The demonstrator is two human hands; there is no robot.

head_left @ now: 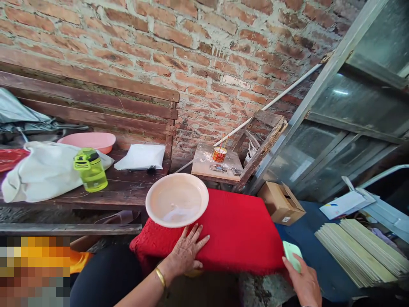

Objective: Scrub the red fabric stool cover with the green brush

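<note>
My left hand [188, 249], with a gold bangle at the wrist, lies with fingers spread on the near edge of a red cloth [239, 226]. Its fingertips are just below a pale basin [177, 224] of water, which stands on the cloth's left part. At the right, my right hand [305, 279] is closed around a light green oblong object [292, 255] with rounded corners, beside the cloth's right edge. Whether this is a brush or a bar of soap I cannot tell, since its underside is hidden.
On the wooden bench [128, 187] at left are a green bottle [94, 172], a white bag [44, 170] and a pink basin [91, 140]. A small stool [204, 160] behind holds padlocks [217, 168] and a red cup [219, 154]. Rightward are a cardboard box [281, 204] and stacked boards [358, 256].
</note>
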